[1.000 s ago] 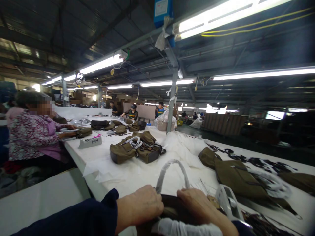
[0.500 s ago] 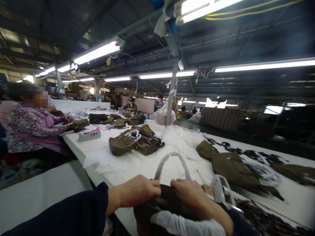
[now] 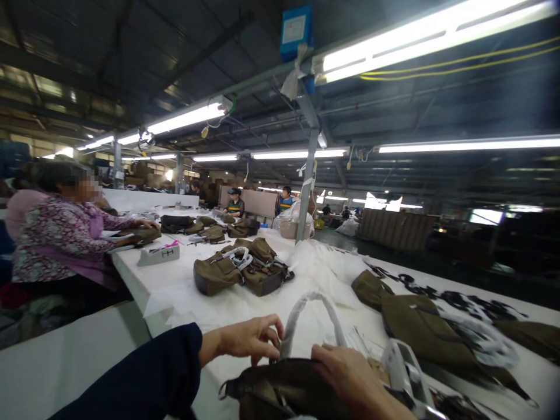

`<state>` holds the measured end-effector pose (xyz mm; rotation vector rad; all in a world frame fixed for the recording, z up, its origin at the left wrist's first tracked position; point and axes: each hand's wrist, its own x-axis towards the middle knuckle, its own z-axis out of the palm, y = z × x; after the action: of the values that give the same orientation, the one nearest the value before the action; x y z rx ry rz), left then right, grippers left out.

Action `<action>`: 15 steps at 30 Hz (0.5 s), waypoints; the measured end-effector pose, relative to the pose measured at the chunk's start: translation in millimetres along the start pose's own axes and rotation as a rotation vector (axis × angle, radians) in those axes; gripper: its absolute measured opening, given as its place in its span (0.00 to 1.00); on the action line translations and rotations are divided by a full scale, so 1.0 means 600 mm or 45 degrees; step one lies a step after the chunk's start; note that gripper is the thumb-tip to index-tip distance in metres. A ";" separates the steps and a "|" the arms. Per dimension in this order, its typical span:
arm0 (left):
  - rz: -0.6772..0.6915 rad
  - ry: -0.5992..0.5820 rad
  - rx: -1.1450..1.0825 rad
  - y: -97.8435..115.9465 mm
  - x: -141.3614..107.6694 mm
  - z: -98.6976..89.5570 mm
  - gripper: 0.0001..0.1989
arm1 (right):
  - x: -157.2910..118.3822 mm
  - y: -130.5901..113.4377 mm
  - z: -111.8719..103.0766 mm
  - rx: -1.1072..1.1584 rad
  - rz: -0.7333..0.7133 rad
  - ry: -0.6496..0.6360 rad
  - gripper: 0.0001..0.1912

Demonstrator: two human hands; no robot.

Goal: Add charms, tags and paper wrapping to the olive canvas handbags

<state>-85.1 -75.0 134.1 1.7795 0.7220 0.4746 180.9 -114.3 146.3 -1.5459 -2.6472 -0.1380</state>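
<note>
A dark olive-brown handbag (image 3: 284, 388) is directly in front of me at the table's near edge, its lower part cut off by the frame. Its far handle (image 3: 312, 298), wrapped in white film, arches up behind the rim. My right hand (image 3: 345, 367) grips the rim at the right base of that handle. By the left base, my left hand (image 3: 251, 339) has its fingers bent and apart; its fingertips come close to the handle, and contact is hard to make out. A metal ring (image 3: 223, 389) shows at the bag's left end.
More olive bags lie mid-table (image 3: 219, 271) and at the right (image 3: 420, 326). A white tape dispenser (image 3: 402, 373) stands right of my right hand. Black straps (image 3: 441, 291) line the far right edge. At the left, a person in a floral top (image 3: 65, 233) handles another bag. A post (image 3: 307, 186) rises beyond.
My left hand has come off the bag's rim, its fingers now spread. The right hand keeps its hold. The view has tilted up, and the bag's left end with the ring now shows.
</note>
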 end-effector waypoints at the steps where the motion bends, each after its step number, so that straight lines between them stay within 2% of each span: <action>1: -0.028 -0.013 0.007 0.001 0.002 -0.001 0.20 | -0.001 0.002 0.001 -0.005 -0.001 -0.009 0.09; 3: -0.080 0.000 0.114 0.010 0.002 -0.001 0.20 | -0.002 0.004 -0.001 -0.004 0.003 -0.018 0.09; 5: -0.076 0.043 0.387 0.027 -0.003 0.002 0.17 | -0.004 0.004 -0.006 -0.004 0.012 -0.043 0.09; 9: 0.152 0.072 1.063 0.071 -0.023 0.011 0.07 | -0.004 0.002 -0.017 -0.022 0.024 -0.104 0.10; 12: 0.263 0.043 1.371 0.096 -0.041 0.013 0.09 | -0.005 0.005 -0.019 -0.050 0.009 -0.116 0.12; 15: 0.262 0.071 1.587 0.104 -0.060 0.006 0.10 | -0.010 0.019 -0.011 -0.018 0.010 -0.045 0.09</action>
<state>-94.4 -115.0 193.3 3.0284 0.9710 0.1807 193.8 -114.4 152.6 -1.5772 -2.6727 -0.1300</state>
